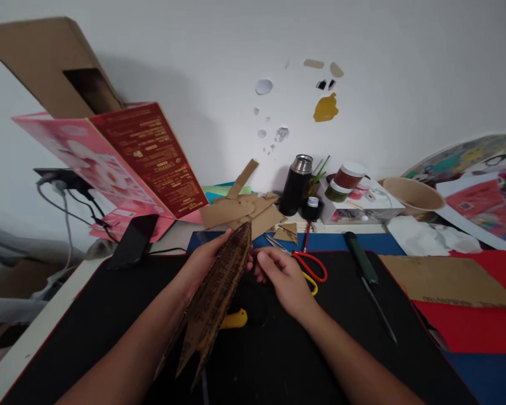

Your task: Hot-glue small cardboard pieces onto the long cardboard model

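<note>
A long brown cardboard shape [221, 281] with a pointed top and jagged, pointed lower tips slants up across the middle of the view. My left hand [211, 250] is closed around its left edge near the top, most of its fingers hidden behind the cardboard. Just right of the upper part, my right hand [278, 273] has its fingers curled and close together; whatever they hold, if anything, is hidden. Partly behind the cardboard lies a yellow-handled tool [235, 319], its kind unclear. Scissors with red handles [314, 267] lie right behind my right hand, with a yellow handle loop [310, 284] beside them.
A black mat [320, 360] covers the desk. On the right are a green-handled screwdriver-like tool [362, 261] and a flat cardboard piece [451, 278]. Behind stand a black thermos [296, 188], paint jars [349, 175] and cardboard scraps [227, 214]. A phone [135, 241] and pink box [88, 157] are left.
</note>
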Tool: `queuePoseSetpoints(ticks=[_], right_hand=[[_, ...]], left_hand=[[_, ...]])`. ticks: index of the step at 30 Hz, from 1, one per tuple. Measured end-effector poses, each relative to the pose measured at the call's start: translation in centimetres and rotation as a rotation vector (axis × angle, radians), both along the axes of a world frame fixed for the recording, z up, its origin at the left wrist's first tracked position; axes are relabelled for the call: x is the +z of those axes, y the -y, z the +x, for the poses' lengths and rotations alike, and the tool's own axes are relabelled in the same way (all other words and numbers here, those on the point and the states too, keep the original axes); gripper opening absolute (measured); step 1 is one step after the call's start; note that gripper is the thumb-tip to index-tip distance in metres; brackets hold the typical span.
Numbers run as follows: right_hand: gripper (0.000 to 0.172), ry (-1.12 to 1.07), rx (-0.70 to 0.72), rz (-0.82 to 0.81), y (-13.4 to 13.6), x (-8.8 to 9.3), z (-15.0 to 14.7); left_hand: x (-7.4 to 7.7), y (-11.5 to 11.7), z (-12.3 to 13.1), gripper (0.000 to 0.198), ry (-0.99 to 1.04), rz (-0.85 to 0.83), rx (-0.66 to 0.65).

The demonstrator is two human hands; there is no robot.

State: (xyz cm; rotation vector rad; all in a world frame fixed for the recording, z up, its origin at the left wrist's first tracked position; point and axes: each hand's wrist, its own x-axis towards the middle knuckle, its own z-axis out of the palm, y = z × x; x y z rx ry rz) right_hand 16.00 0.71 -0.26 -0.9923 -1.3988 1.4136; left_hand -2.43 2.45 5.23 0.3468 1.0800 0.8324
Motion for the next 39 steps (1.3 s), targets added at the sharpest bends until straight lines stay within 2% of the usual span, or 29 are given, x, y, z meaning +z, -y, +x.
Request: queuePoseSetpoints(ticks=[3, 7, 12, 16, 19, 22, 25, 27, 30, 33, 36, 39], right_hand=[[0.052, -0.076, -0.002, -0.08, -0.3, 0.1, 0.2], [0.053, -0.172, -0.008, -0.181, -0.5, 0.0, 0.2], [0.05, -0.202, 0.046, -0.211, -0.6, 0.0, 0.1], [0.051, -0.183, 0.042, -0.213, -0.6, 0.2, 0.1], [0.052, -0.171, -0.022, -0.224, -0.7, 0.1, 0.2], [0.049, -0.126, -0.076, -0.229, -0.8, -0.1, 0.3], [0.046, -0.047, -0.129, -0.171, -0.9, -0.3, 0.4], [0.044, 0.009, -0.16, -0.124, -1.0, -0.5, 0.3], [0.041, 0.059, -0.189, -0.084, -1.0, -0.8, 0.2], [0.041, 0.011, -0.144, -0.147, -0.8, -0.8, -0.1], [0.045, -0.083, -0.063, -0.219, -0.5, -0.6, -0.2], [0.049, -0.145, -0.014, -0.206, -0.4, -0.3, -0.1]], left_hand=[[-1.3, 0.1, 0.6, 0.044, 0.005, -0.016, -0.032], [-2.4, 0.4, 0.7, 0.038, 0.022, 0.008, -0.034], [-2.5, 0.7, 1.4, 0.045, 0.015, -0.02, -0.123], [-2.2, 1.1, 2.1, 0.035, -0.051, 0.017, -0.106], [-1.8, 1.3, 1.8, 0.028, -0.117, 0.147, -0.059], [-1.0, 1.6, 1.1, 0.036, -0.272, 0.43, -0.007], [-0.3, 2.0, 0.7, 0.052, -0.542, 0.626, -0.141], [-0.2, 2.4, 0.8, 0.055, -0.687, 0.718, -0.213], [-0.6, 2.9, 1.3, 0.051, -0.841, 0.777, -0.332], [-1.1, 2.9, 1.4, 0.04, -0.94, 0.794, -0.403], [-1.3, 2.4, 1.1, 0.029, -0.959, 0.789, -0.37], [-1.5, 1.9, 0.6, 0.024, -0.963, 0.766, -0.315]])
